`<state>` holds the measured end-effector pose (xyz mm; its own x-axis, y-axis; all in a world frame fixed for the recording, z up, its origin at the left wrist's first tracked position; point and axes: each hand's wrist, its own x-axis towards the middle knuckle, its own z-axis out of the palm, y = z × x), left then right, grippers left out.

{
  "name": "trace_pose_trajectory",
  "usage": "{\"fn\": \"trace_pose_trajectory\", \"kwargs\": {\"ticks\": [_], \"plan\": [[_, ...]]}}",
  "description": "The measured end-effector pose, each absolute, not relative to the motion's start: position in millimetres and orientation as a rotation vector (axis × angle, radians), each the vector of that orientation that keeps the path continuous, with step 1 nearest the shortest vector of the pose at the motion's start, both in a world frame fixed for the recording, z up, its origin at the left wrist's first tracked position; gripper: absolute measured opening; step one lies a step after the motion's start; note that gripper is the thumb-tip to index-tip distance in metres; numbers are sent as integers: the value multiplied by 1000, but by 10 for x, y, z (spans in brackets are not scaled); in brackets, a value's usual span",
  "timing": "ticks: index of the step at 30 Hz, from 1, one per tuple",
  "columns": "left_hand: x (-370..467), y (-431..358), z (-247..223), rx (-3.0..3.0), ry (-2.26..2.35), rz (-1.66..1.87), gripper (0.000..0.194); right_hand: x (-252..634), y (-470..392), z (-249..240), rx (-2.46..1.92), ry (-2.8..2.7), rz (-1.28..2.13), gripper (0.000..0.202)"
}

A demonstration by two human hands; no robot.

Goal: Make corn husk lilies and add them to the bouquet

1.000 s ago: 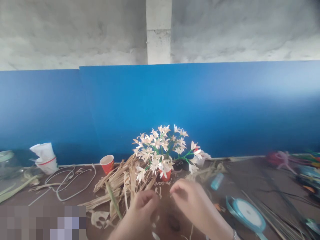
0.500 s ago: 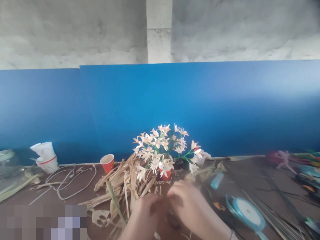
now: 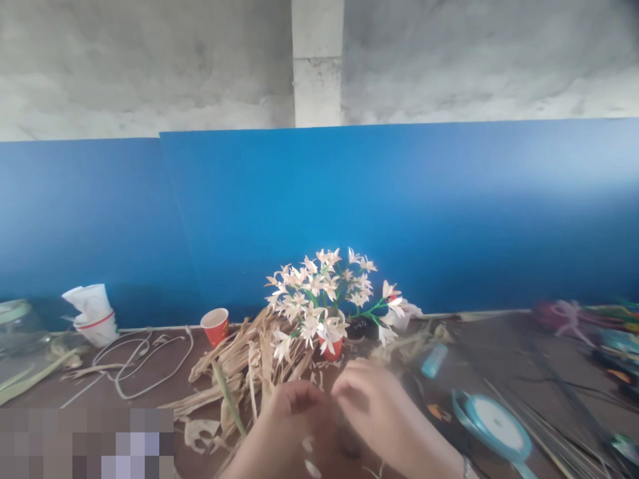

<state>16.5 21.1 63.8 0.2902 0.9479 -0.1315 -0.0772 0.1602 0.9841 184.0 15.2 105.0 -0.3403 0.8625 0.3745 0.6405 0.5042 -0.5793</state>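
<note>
My left hand (image 3: 294,416) and my right hand (image 3: 367,406) are close together low in the middle of the head view, above the brown table (image 3: 164,392). Both have their fingers bent and pinched; whatever lies between the fingertips is too small and blurred to name. Just beyond them, pale flowers (image 3: 314,286) on green stems stand in a red cup (image 3: 330,347). Dry tan husks (image 3: 234,356) lie in a heap left of the cup, partly behind my left hand. Small pale pieces (image 3: 312,468) are below the hands.
To the left are another red cup (image 3: 215,327), a white cable (image 3: 150,392), a white cup with paper (image 3: 97,327) and a glass jar (image 3: 22,332). A light blue ribbon spool (image 3: 496,424) and thin sticks (image 3: 549,436) lie right. A blue panel (image 3: 399,213) stands behind.
My left hand has shifted slightly, and its curled fingers show more clearly. My right hand has moved only a little. The flowers and cups are where they were.
</note>
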Motion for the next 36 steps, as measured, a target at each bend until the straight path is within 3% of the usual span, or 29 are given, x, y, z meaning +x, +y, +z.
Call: {"fn": "trace_pose_trajectory", "kwargs": {"ticks": [19, 30, 36], "plan": [[201, 111, 927, 1079, 1064, 908, 16, 1810, 83, 1136, -1166, -2140, 475, 19], [201, 137, 882, 1083, 1029, 1045, 25, 1812, 127, 1088, -1206, -2025, 373, 17], [254, 128, 806, 917, 962, 1221, 26, 1758, 134, 1061, -1340, -1965, 669, 13]]}}
